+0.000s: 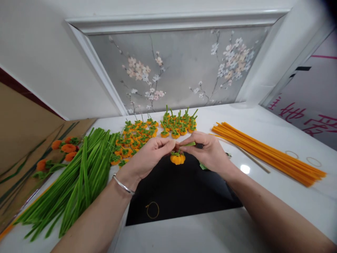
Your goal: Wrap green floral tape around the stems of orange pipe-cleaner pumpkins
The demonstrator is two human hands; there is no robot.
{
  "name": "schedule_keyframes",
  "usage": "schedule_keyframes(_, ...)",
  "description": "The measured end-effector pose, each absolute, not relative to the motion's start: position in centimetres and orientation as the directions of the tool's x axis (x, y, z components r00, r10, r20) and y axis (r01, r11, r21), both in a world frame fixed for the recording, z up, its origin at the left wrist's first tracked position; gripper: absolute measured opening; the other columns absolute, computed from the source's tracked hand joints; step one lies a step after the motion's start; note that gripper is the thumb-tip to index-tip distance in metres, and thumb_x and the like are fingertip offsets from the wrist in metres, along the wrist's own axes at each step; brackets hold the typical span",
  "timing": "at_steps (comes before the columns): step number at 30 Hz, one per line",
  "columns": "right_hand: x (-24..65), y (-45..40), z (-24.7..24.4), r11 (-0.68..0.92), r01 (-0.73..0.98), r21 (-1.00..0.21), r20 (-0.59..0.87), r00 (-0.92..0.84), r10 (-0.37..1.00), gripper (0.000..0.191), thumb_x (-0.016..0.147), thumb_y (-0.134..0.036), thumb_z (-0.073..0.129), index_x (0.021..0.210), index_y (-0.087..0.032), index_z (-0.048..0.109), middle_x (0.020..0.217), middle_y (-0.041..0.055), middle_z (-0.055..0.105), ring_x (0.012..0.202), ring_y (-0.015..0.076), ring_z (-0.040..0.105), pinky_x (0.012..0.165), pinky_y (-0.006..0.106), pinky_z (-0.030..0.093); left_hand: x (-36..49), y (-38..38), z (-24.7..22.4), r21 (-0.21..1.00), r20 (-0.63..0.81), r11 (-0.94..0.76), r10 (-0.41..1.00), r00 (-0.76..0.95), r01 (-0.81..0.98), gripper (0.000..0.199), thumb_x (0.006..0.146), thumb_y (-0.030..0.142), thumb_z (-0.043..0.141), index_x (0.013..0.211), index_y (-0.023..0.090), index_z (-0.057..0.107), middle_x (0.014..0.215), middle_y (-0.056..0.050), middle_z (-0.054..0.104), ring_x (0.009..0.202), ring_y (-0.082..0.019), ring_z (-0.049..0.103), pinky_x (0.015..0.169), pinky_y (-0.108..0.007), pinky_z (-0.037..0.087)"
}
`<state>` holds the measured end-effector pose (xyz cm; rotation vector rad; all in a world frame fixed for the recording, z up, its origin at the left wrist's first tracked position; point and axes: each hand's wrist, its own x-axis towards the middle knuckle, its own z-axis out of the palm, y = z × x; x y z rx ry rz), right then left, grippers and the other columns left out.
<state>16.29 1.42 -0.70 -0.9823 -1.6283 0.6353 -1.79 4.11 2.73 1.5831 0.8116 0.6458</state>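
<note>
A small orange pumpkin (178,159) made of pipe cleaner, with green leaves on top, hangs between my hands over a black mat (184,193). My left hand (151,154), a silver bangle on its wrist, is closed in a pinch just above the pumpkin, at its stem. My right hand (206,151) is pinched on a short green pipe cleaner (190,144) that lies across the top of the stem. The fingertips of both hands nearly meet, and the exact point of contact is hidden.
Rows of finished pumpkins (135,137) stand behind my hands. Long green pipe cleaners (86,168) lie left, beside orange flowers (68,149) on brown board. An orange pipe cleaner bundle (268,151) lies right. A thin wire loop (153,210) rests on the mat. A wall (179,70) closes the back.
</note>
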Motion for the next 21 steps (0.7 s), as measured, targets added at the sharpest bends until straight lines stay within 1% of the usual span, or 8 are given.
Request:
schedule_keyframes(1, 16.3, 1.4, -0.8, 0.530, 0.300, -0.793, 0.534, -0.076, 0.842, 0.005, 0.076, -0.019, 0.071, 0.080, -0.019, 0.073, 0.064, -0.0009, 0.059, 0.060, 0.0114, 0.051, 0.058, 0.024, 0.038, -1.8, 4.0, 2.7, 0.987, -0.041, -0.059, 0.801, 0.597, 0.147, 0.028, 0.086, 0.037, 0.056, 0.083, 0.012, 0.067, 0.081, -0.004, 0.065, 0.078, -0.014, 0.058, 0.074, -0.026, 0.043)
schedule_keyframes(3, 16.2, 1.4, -0.9, 0.541, 0.330, -0.774, 0.550, -0.077, 0.832, 0.004, 0.078, -0.017, 0.069, 0.079, -0.019, 0.072, 0.065, -0.0009, 0.058, 0.061, 0.0112, 0.050, 0.057, 0.024, 0.037, -1.6, 3.9, 2.8, 0.983, -0.067, -0.046, 0.816, 0.574, 0.179, 0.025, 0.080, 0.034, 0.065, 0.094, 0.014, 0.063, 0.085, -0.004, 0.066, 0.081, -0.015, 0.060, 0.074, -0.026, 0.044)
schedule_keyframes(6, 16.2, 1.5, -1.0, 0.532, 0.334, -0.778, 0.538, -0.083, 0.839, 0.005, 0.081, -0.018, 0.066, 0.080, -0.019, 0.071, 0.068, -0.0004, 0.060, 0.063, 0.0117, 0.052, 0.058, 0.024, 0.038, -1.3, 3.6, 2.9, 0.968, -0.042, -0.098, 0.845, 0.532, 0.233, 0.047, 0.068, 0.020, 0.075, 0.109, 0.018, 0.053, 0.094, -0.002, 0.066, 0.087, -0.015, 0.061, 0.079, -0.026, 0.046)
schedule_keyframes(9, 16.2, 1.4, -1.0, 0.536, 0.343, -0.772, 0.536, -0.103, 0.838, 0.004, 0.082, -0.018, 0.066, 0.082, -0.019, 0.070, 0.070, -0.0001, 0.061, 0.065, 0.0121, 0.053, 0.060, 0.024, 0.039, -1.0, 3.5, 2.9, 0.941, 0.041, -0.196, 0.876, 0.481, 0.277, 0.036, 0.070, 0.016, 0.070, 0.103, 0.017, 0.055, 0.090, -0.001, 0.067, 0.084, -0.013, 0.062, 0.081, -0.026, 0.046)
schedule_keyframes(14, 16.2, 1.4, -1.1, 0.564, 0.396, -0.725, 0.562, -0.134, 0.816, 0.006, 0.082, -0.016, 0.064, 0.081, -0.018, 0.069, 0.068, -0.0004, 0.057, 0.062, 0.0116, 0.051, 0.057, 0.023, 0.038, -0.9, 3.5, 2.7, 0.891, 0.061, -0.252, 0.891, 0.450, 0.378, 0.030, 0.073, 0.014, 0.065, 0.101, 0.015, 0.057, 0.076, 0.000, 0.068, 0.072, -0.014, 0.063, 0.074, -0.028, 0.050)
schedule_keyframes(17, 16.1, 1.3, -1.1, 0.580, 0.411, -0.704, 0.584, -0.131, 0.801, 0.007, 0.083, -0.015, 0.063, 0.081, -0.018, 0.069, 0.067, -0.0009, 0.054, 0.060, 0.0110, 0.050, 0.056, 0.023, 0.037, -0.8, 3.2, 2.6, 0.800, 0.152, -0.384, 0.873, 0.463, 0.461, 0.032, 0.076, 0.016, 0.063, 0.107, 0.020, 0.059, 0.089, 0.000, 0.070, 0.081, -0.015, 0.065, 0.079, -0.030, 0.051)
schedule_keyframes(19, 16.1, 1.3, -0.9, 0.581, 0.421, -0.696, 0.597, -0.111, 0.795, 0.007, 0.082, -0.014, 0.063, 0.081, -0.018, 0.069, 0.067, -0.0012, 0.053, 0.059, 0.0108, 0.049, 0.054, 0.023, 0.036, -0.6, 2.8, 2.6, 0.696, 0.256, -0.491, 0.852, 0.457, 0.524, 0.034, 0.076, 0.016, 0.064, 0.109, 0.022, 0.059, 0.101, -0.001, 0.069, 0.093, -0.017, 0.064, 0.084, -0.031, 0.049)
schedule_keyframes(21, 16.0, 1.2, -0.7, 0.577, 0.439, -0.689, 0.598, -0.106, 0.794, 0.009, 0.082, -0.012, 0.062, 0.081, -0.019, 0.069, 0.067, -0.0011, 0.054, 0.059, 0.0110, 0.050, 0.054, 0.023, 0.036, -0.3, 2.4, 2.7, 0.602, 0.347, -0.566, 0.821, 0.454, 0.563, 0.035, 0.075, 0.013, 0.065, 0.108, 0.022, 0.060, 0.104, -0.001, 0.068, 0.096, -0.017, 0.063, 0.087, -0.031, 0.048)
